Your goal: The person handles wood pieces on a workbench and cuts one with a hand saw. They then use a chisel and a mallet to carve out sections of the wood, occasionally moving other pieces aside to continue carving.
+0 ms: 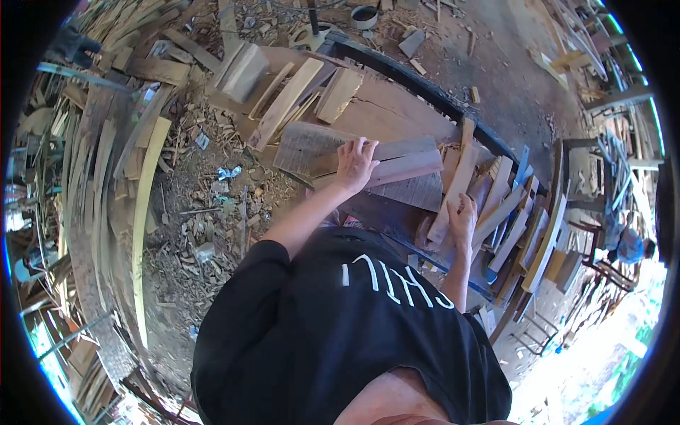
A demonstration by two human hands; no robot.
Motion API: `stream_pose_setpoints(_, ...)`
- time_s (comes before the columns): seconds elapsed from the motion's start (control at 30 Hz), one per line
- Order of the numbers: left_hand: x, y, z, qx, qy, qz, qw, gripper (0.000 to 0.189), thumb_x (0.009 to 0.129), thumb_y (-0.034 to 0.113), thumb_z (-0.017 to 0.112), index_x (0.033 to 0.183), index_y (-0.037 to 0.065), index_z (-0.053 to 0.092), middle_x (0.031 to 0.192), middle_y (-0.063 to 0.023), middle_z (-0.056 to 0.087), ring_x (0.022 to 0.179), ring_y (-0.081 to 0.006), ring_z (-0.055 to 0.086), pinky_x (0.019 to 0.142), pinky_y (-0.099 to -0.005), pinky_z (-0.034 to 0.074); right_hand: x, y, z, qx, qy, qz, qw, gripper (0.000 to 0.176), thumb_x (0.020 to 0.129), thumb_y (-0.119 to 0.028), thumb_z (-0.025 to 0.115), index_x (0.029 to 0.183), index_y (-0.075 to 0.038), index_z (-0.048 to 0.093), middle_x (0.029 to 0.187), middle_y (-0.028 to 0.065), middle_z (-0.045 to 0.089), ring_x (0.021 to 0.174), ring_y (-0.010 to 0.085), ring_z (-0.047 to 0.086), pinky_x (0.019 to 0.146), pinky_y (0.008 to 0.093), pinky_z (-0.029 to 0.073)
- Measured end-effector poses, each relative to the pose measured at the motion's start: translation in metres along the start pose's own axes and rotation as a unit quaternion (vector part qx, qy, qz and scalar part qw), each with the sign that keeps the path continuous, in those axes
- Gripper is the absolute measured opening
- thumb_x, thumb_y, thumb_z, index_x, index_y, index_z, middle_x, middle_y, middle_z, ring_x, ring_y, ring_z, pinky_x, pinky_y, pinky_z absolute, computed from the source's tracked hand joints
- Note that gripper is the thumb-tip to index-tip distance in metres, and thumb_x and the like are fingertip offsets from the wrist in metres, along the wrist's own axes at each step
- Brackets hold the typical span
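My left hand (356,164) lies over a squared wood block (404,168), its fingers curled across the far edge. The block rests lengthwise on a wide weathered board (418,190) in front of my body. My right hand (462,216) is beside a pale plank (458,177) at the right end of the bench. Its fingers are half bent and apart, and I see nothing held in them. Whether its fingertips touch the plank is hard to make out.
Several cut pieces (287,103) lie on the bench's left part, near a thick block (241,71). More offcuts (520,227) crowd the right side. A dark beam (397,67) edges the far side. Wood chips (212,205) cover the floor, with long boards (146,227) further left.
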State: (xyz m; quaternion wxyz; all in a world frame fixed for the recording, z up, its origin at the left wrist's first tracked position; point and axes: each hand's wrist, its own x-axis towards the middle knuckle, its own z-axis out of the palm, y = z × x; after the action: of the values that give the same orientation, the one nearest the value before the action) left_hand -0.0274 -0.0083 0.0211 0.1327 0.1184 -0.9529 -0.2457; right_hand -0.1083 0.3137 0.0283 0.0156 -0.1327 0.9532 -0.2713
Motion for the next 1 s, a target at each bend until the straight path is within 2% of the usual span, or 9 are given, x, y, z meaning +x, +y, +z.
stream_pose_setpoints(0.07, 0.002, -0.004, 0.003, -0.011, 0.000, -0.008, 1.000, 0.052, 0.084, 0.025, 0.071, 0.131, 0.013, 0.051, 0.121, -0.0095, 0.050, 0.113, -0.0323, 0.046, 0.096, -0.0483, 0.035, 0.006, -0.019, -0.005, 0.009, -0.026, 0.027, 0.999, 0.045, 0.086, -0.020, 0.071, 0.125, -0.002, 0.060, 0.113, 0.0180, 0.061, 0.097, 0.0273, 0.062, 0.085, 0.0392, 0.050)
stream_pose_setpoints(0.13, 0.003, -0.004, 0.004, -0.006, 0.008, 0.004, 1.000, 0.050, 0.082, 0.024, 0.072, 0.127, 0.012, 0.054, 0.118, -0.0094, 0.052, 0.113, -0.0314, 0.048, 0.094, -0.0476, 0.037, 0.014, -0.032, -0.005, 0.038, -0.040, 0.041, 0.998, 0.045, 0.086, -0.022, 0.071, 0.124, 0.000, 0.059, 0.117, 0.0210, 0.060, 0.105, 0.0319, 0.059, 0.093, 0.0417, 0.046)
stream_pose_setpoints(0.27, 0.007, -0.003, -0.004, -0.019, -0.018, 0.003, 1.000, 0.049, 0.082, 0.025, 0.073, 0.126, 0.014, 0.054, 0.117, -0.0093, 0.054, 0.112, -0.0316, 0.050, 0.093, -0.0478, 0.038, 0.037, -0.032, 0.012, 0.023, -0.030, 0.038, 0.999, 0.045, 0.088, -0.023, 0.071, 0.126, -0.002, 0.060, 0.115, 0.0178, 0.063, 0.104, 0.0280, 0.064, 0.089, 0.0379, 0.051)
stream_pose_setpoints(0.33, 0.006, -0.005, -0.007, -0.016, -0.042, -0.006, 0.999, 0.050, 0.084, 0.024, 0.071, 0.130, 0.016, 0.051, 0.120, -0.0089, 0.053, 0.115, -0.0335, 0.050, 0.094, -0.0503, 0.039, 0.050, -0.022, 0.030, 0.168, -0.008, 0.013, 0.986, 0.038, 0.088, -0.023, 0.069, 0.118, 0.000, 0.063, 0.107, 0.0188, 0.065, 0.097, 0.0304, 0.065, 0.087, 0.0406, 0.051)
stream_pose_setpoints(0.47, 0.008, -0.011, -0.006, -0.037, -0.040, 0.000, 0.999, 0.052, 0.080, 0.025, 0.075, 0.127, 0.016, 0.053, 0.118, -0.0104, 0.053, 0.115, -0.0324, 0.050, 0.093, -0.0489, 0.039, 0.068, -0.023, 0.041, 0.143, 0.004, 0.009, 0.990, 0.036, 0.088, -0.023, 0.069, 0.115, 0.000, 0.064, 0.106, 0.0183, 0.066, 0.095, 0.0296, 0.066, 0.085, 0.0390, 0.052)
stream_pose_setpoints(0.63, 0.025, -0.016, -0.014, -0.028, -0.128, -0.032, 0.991, 0.055, 0.080, 0.030, 0.076, 0.129, 0.014, 0.055, 0.122, -0.0126, 0.053, 0.119, -0.0348, 0.050, 0.097, -0.0512, 0.040, 0.076, -0.028, 0.050, 0.166, -0.038, 0.020, 0.985, 0.035, 0.089, -0.022, 0.068, 0.115, 0.000, 0.064, 0.106, 0.0178, 0.067, 0.096, 0.0291, 0.067, 0.086, 0.0378, 0.052)
stream_pose_setpoints(0.7, 0.033, -0.015, -0.020, -0.034, -0.206, -0.045, 0.977, 0.054, 0.082, 0.029, 0.074, 0.129, 0.011, 0.055, 0.123, -0.0150, 0.055, 0.118, -0.0359, 0.052, 0.101, -0.0485, 0.041, 0.077, -0.032, 0.051, 0.168, -0.046, 0.019, 0.984, 0.035, 0.089, -0.023, 0.068, 0.115, 0.000, 0.064, 0.106, 0.0180, 0.067, 0.096, 0.0291, 0.067, 0.086, 0.0379, 0.052)
stream_pose_setpoints(0.87, 0.043, -0.036, -0.019, -0.063, -0.212, -0.010, 0.975, 0.054, 0.081, 0.027, 0.075, 0.127, 0.006, 0.056, 0.121, -0.0180, 0.057, 0.116, -0.0377, 0.053, 0.101, -0.0452, 0.042, 0.075, -0.031, 0.055, 0.181, -0.070, 0.032, 0.981, 0.040, 0.092, -0.028, 0.067, 0.121, -0.001, 0.063, 0.108, 0.0139, 0.070, 0.097, 0.0236, 0.067, 0.086, 0.0341, 0.052)
stream_pose_setpoints(1.0, 0.053, -0.063, -0.027, -0.118, -0.206, -0.016, 0.971, 0.055, 0.081, 0.024, 0.076, 0.128, 0.003, 0.055, 0.117, -0.0212, 0.060, 0.113, -0.0368, 0.056, 0.102, -0.0442, 0.042, 0.069, -0.037, 0.056, 0.187, -0.047, 0.036, 0.981, 0.038, 0.092, -0.027, 0.065, 0.120, -0.001, 0.063, 0.105, 0.0182, 0.067, 0.093, 0.0282, 0.067, 0.084, 0.0368, 0.052)
